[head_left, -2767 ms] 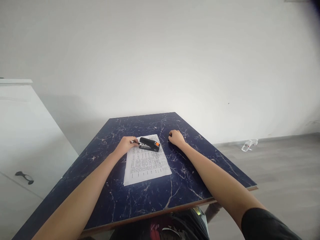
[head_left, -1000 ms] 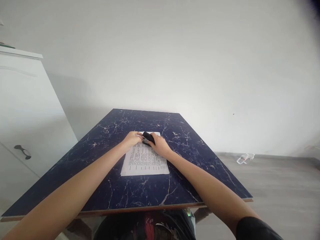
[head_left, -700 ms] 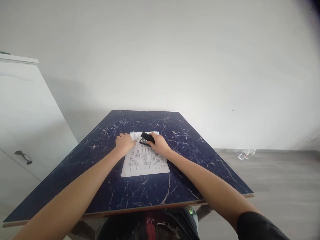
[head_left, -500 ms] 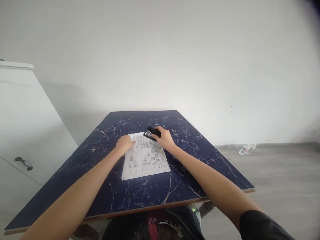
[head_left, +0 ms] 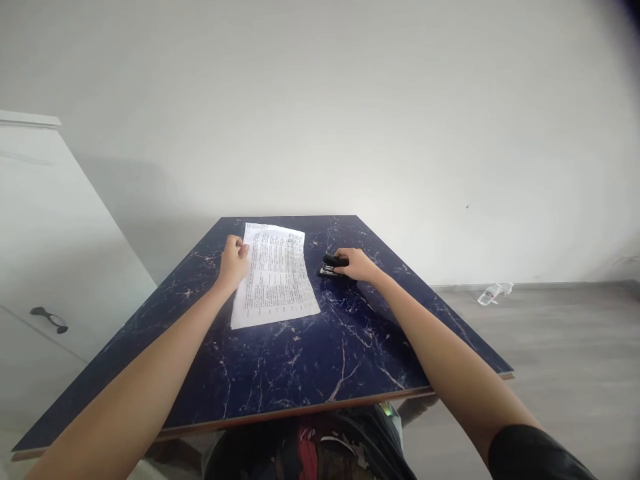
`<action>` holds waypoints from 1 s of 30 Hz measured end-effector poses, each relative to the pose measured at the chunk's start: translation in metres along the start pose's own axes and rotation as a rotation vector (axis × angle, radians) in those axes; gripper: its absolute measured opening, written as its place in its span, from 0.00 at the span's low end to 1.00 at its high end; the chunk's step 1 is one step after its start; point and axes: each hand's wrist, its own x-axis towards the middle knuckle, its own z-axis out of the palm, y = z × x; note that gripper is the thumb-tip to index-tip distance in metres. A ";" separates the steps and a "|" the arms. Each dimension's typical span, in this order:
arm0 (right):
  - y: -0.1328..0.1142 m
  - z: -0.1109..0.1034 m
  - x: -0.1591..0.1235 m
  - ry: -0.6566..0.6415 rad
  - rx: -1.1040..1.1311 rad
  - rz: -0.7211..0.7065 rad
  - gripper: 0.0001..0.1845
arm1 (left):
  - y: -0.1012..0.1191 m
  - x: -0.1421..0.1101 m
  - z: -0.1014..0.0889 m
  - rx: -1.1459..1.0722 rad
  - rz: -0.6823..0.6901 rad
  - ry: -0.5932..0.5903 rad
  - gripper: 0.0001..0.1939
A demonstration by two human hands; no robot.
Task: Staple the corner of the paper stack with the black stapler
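Observation:
Printed sheets of paper (head_left: 274,277) are pinched at their left edge by my left hand (head_left: 233,265). Their far end is lifted and curved, while the near edge appears to rest on or close to the table. To the right of the paper, my right hand (head_left: 357,265) is closed around a black stapler (head_left: 330,265), which is at the tabletop and apart from the sheets. The stapler's jaws point left, toward the paper. Whether a staple is in the sheets cannot be made out.
The dark blue marbled table (head_left: 280,373) has a wooden front edge and stands against a pale wall (head_left: 320,120). A white cabinet (head_left: 55,247) with a dark handle (head_left: 49,320) is at the left. On the floor at right lies a clear plastic item (head_left: 494,294).
My left hand has lifted the paper's far end and shifted it away and leftward. My right hand has moved the stapler right, off the paper and down toward the table.

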 end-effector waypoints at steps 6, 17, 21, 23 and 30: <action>-0.012 -0.010 -0.008 -0.175 0.071 -0.164 0.15 | 0.001 0.002 -0.009 -0.233 0.042 0.052 0.08; -0.038 -0.010 -0.019 -0.362 0.190 -0.240 0.15 | 0.017 0.001 -0.012 -0.379 0.037 0.176 0.07; -0.050 -0.008 -0.023 -0.382 0.206 -0.296 0.14 | 0.014 0.002 -0.012 -0.398 0.050 0.186 0.07; -0.052 -0.008 -0.024 -0.406 0.218 -0.299 0.14 | 0.014 0.002 -0.013 -0.414 0.056 0.189 0.07; -0.052 -0.011 -0.024 -0.381 0.208 -0.252 0.14 | 0.014 0.002 -0.014 -0.415 0.040 0.142 0.09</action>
